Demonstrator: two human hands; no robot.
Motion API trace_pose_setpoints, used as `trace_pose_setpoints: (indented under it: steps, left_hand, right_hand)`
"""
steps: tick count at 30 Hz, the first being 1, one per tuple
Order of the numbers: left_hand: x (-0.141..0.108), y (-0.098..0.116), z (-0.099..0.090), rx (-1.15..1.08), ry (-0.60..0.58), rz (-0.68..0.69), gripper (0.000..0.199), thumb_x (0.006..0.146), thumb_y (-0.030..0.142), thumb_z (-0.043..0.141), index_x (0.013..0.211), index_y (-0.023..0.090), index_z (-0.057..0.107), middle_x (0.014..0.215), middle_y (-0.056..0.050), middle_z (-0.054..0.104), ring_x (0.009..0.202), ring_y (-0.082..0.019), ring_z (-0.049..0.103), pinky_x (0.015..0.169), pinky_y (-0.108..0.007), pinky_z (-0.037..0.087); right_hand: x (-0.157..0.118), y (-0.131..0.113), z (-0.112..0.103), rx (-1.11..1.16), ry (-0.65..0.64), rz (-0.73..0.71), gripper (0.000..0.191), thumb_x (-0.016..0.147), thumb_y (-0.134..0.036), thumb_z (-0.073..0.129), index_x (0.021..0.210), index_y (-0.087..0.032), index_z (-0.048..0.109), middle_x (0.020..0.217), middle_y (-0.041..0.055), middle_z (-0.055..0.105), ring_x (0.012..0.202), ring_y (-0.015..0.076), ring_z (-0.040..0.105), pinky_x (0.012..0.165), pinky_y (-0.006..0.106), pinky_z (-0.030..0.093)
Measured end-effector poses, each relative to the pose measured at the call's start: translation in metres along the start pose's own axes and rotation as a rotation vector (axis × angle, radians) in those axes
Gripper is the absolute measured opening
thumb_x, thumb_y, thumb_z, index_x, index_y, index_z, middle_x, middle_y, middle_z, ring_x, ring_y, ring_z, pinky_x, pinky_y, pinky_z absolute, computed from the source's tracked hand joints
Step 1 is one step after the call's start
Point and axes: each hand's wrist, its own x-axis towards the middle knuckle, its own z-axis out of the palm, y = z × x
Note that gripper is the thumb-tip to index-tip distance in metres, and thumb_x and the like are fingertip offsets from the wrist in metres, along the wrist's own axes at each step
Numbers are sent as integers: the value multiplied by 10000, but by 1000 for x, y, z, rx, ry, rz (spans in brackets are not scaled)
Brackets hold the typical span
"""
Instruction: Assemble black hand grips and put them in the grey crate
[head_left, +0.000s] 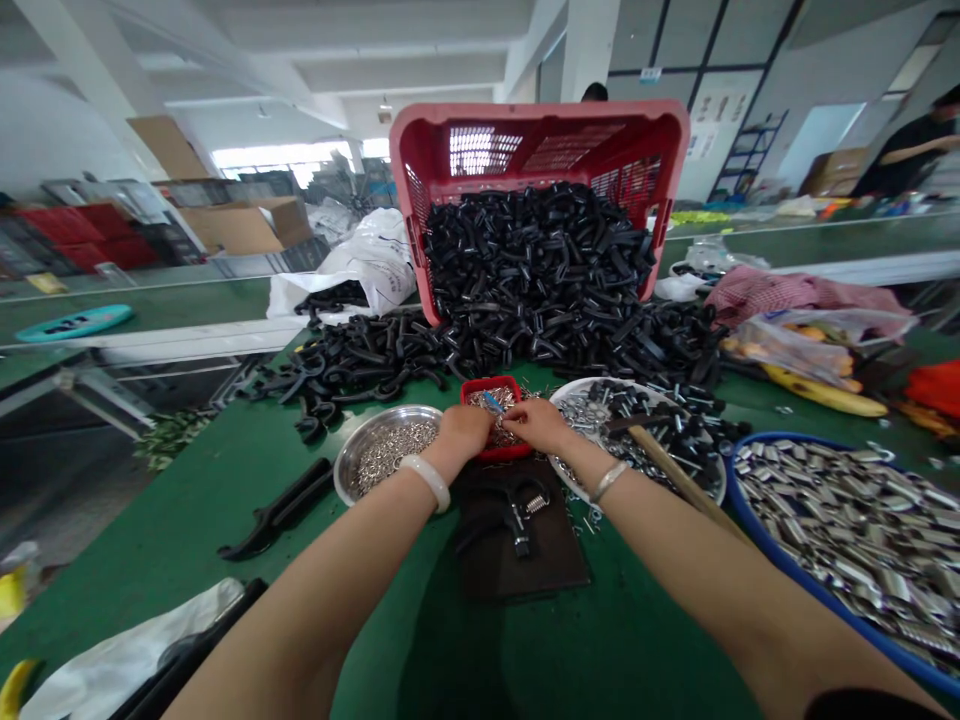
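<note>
Red tray (507, 455) of metal parts (508, 396): 12 o'clock from dark pad (559, 575) | white sack (379, 250): 11 o'clock, printed, too small to read | steel bowl (341, 470): 10 o'clock | left hand (475, 430): at tray, grip hidden, cannot tell | right hand (541, 425): fingertips pressed together over tray, anything between unclear | blue basin (761, 541): 3 o'clock

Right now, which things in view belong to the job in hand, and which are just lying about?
Likely the job: small red tray, at both hands; metal bowl; black part on the dark pad; blue tub; large red crate.

Likely just lying about: banana; checked cloth; open cardboard box.
</note>
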Motion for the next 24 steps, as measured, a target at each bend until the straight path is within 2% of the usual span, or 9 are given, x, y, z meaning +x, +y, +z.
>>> trace_pose_setpoints:
  steps: [6, 10, 13, 16, 18, 21, 24]
  left_hand:
    - [-10, -7, 5, -80, 93, -56, 264, 808, 382, 452, 948, 240, 624, 957, -75, 651, 871, -227, 591, 715, -310, 434]
    - [-19, -14, 7, -289, 206, -111, 265, 853, 330, 372, 977, 223, 580, 913, -47, 657, 803, -181, 598, 687, -276, 431]
    - [-31, -11, 10, -498, 212, -22, 257, 862, 279, 347, 985, 185, 552, 838, -33, 662, 711, -147, 596, 663, -257, 434]
    - [-50, -4, 13, -618, 170, 115, 211, 819, 263, 430, 940, 185, 586, 867, -20, 661, 754, -138, 592, 693, -249, 434]
    - [-61, -1, 14, -646, 102, 172, 199, 798, 265, 462, 900, 197, 618, 889, -7, 665, 792, -138, 591, 715, -248, 431]
    - [-72, 1, 17, -675, -16, 191, 181, 763, 289, 512, 848, 200, 643, 856, 5, 675, 779, -133, 598, 708, -236, 429]
    - [-76, 2, 19, -645, -59, 168, 194, 730, 337, 552, 824, 198, 649, 800, 6, 675, 721, -133, 599, 656, -227, 429]
  right_hand:
    - [-21, 2, -9, 175, 55, 7, 219, 789, -260, 503, 899, -174, 671, 873, 22, 691, 788, 128, 612, 711, 214, 440]
    - [-59, 3, -16, 229, 8, -35, 227, 800, -254, 487, 902, -186, 677, 888, 31, 688, 821, 150, 606, 750, 251, 437]
    - [-87, 5, -19, 182, -39, -62, 230, 798, -223, 475, 905, -195, 677, 864, 42, 679, 822, 162, 595, 757, 274, 430]
    - [-104, 5, -20, 188, -20, -11, 206, 766, -196, 505, 887, -186, 672, 860, 47, 673, 812, 160, 591, 749, 271, 428]
    - [-109, 5, -20, 244, 1, 49, 148, 739, -230, 547, 812, -194, 671, 792, 27, 675, 738, 152, 592, 685, 256, 433]
    - [-111, 3, -16, 356, 30, 121, 134, 705, -316, 592, 693, -197, 653, 637, -3, 644, 588, 130, 562, 561, 234, 417]
    - [-111, 4, -10, 570, 17, 245, 201, 690, -372, 594, 702, -175, 633, 533, -21, 587, 446, 101, 506, 440, 218, 383]
